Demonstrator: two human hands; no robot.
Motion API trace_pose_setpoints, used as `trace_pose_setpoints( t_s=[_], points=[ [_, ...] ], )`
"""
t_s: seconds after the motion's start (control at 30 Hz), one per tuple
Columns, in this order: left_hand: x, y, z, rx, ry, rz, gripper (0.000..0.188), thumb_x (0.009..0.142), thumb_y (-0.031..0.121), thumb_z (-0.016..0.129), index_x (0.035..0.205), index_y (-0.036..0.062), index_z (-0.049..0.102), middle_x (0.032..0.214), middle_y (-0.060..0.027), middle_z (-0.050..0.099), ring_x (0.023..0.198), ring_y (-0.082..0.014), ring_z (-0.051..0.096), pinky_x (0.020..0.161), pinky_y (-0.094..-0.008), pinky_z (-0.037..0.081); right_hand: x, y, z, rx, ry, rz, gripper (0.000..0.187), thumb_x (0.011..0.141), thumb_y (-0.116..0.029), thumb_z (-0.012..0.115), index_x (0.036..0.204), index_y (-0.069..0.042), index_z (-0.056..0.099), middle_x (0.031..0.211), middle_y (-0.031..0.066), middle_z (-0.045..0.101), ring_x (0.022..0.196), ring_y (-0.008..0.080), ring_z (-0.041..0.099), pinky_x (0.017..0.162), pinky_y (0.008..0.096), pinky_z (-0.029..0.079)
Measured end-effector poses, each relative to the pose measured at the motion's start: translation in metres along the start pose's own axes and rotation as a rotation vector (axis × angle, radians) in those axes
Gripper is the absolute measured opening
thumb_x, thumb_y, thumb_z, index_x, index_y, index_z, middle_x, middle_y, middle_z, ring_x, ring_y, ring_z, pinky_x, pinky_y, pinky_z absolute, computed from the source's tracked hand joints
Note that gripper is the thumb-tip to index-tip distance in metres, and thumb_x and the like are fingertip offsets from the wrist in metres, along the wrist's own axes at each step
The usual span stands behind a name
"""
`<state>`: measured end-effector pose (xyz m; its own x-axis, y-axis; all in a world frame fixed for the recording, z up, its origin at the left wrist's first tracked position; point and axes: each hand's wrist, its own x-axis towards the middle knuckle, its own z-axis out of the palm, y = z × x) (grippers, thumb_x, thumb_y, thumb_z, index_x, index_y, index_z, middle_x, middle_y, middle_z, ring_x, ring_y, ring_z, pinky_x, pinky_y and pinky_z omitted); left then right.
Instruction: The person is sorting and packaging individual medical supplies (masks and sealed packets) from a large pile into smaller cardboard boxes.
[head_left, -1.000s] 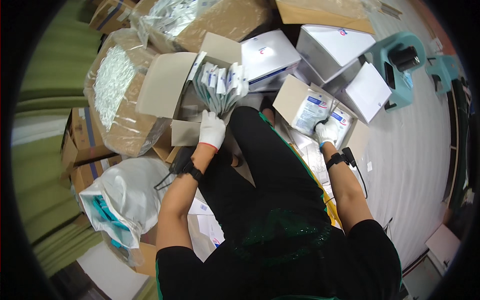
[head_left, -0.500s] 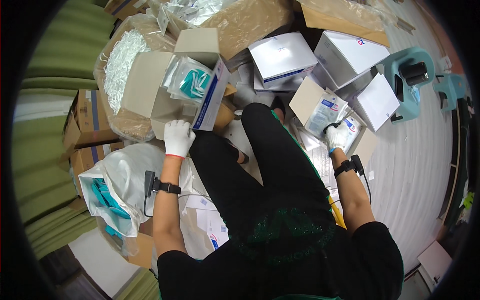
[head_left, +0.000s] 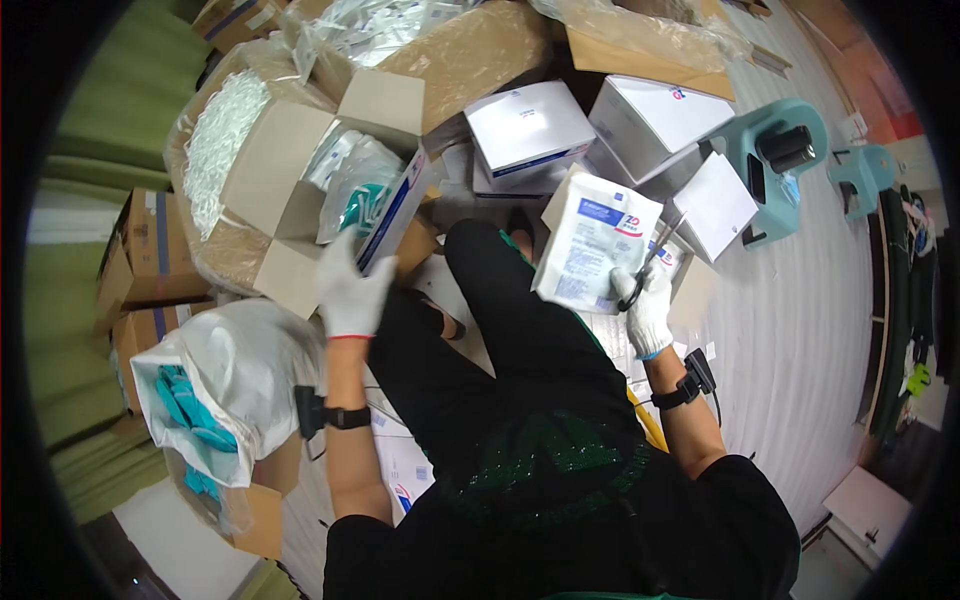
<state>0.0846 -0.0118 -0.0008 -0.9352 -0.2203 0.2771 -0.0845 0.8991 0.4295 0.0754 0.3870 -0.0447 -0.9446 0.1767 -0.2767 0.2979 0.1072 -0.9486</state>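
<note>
My right hand [head_left: 648, 315], in a white knit glove, grips scissors [head_left: 660, 255] with the blades pointing away and up. The same hand holds a flat white packet [head_left: 590, 250] with a blue printed band, raised over the small open carton [head_left: 692, 290] on the right. More such packets show in that carton. My left hand [head_left: 352, 295], also gloved, reaches over the near edge of the large open box [head_left: 300, 215]. Its fingers look stretched out, slightly blurred, and nothing shows in them. Clear bags with teal pieces [head_left: 362, 205] lie inside this box near the fingertips.
A white sack [head_left: 240, 370] of teal pieces stands at the left, by brown cartons [head_left: 165, 250]. Behind the large box is a lined carton of white strips [head_left: 225, 140]. White boxes [head_left: 530, 125] stand ahead, and a teal stool [head_left: 780, 165] at the right bears a black cylinder.
My right hand has lifted a packet from the small carton and brought it nearer, scissors still in it. My left hand has left the large box's edge and moved over it.
</note>
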Motion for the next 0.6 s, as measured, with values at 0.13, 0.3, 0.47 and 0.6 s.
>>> trace_pose_setpoints(
  t_s=[0.13,0.3,0.47,0.6],
  points=[
    [-0.013,0.086,0.044,-1.108,-0.379,-0.247,0.066,0.079,0.018,0.079,0.132,-0.0066,0.047,0.137,-0.0187,0.052,0.12,-0.0254,0.057,0.099,-0.0355,0.047,-0.021,-0.021,0.037,0.195,-0.359,-0.055,0.034,0.084,-0.007,0.066,0.115,0.001,0.056,0.105,0.0057,0.065,0.089,0.0115,0.06,0.078,0.0283,0.051],
    [-0.032,0.139,0.06,-0.959,-0.026,-0.38,0.022,0.089,0.011,0.069,0.105,-0.0011,0.063,0.096,-0.0062,0.067,0.088,-0.0115,0.063,0.08,-0.027,0.049,-0.026,-0.025,0.067,0.097,-0.358,-0.059,0.036,0.083,-0.008,0.068,0.116,0.001,0.056,0.107,0.0086,0.066,0.093,0.015,0.061,0.084,0.0303,0.051],
    [-0.02,0.086,0.039,-1.627,-0.169,-0.484,0.02,0.099,0.013,0.058,0.114,0.0011,0.064,0.099,-0.0033,0.069,0.086,-0.0108,0.064,0.079,-0.0268,0.051,-0.025,-0.043,0.067,-0.052,-0.588,-0.104,0.052,0.078,-0.015,0.078,0.123,0.0,0.056,0.106,0.0078,0.063,0.092,0.0141,0.06,0.085,0.0297,0.05],
    [-0.028,0.006,0.043,-1.841,-0.452,-0.191,0.03,0.097,0.028,0.058,0.105,-0.0006,0.055,0.084,-0.0047,0.058,0.073,-0.0142,0.054,0.073,-0.0273,0.046,-0.031,-0.1,0.065,-0.194,-0.765,-0.152,0.058,0.076,-0.021,0.08,0.126,-0.003,0.057,0.107,0.0058,0.062,0.089,0.0129,0.059,0.084,0.0283,0.05]
  ],
)
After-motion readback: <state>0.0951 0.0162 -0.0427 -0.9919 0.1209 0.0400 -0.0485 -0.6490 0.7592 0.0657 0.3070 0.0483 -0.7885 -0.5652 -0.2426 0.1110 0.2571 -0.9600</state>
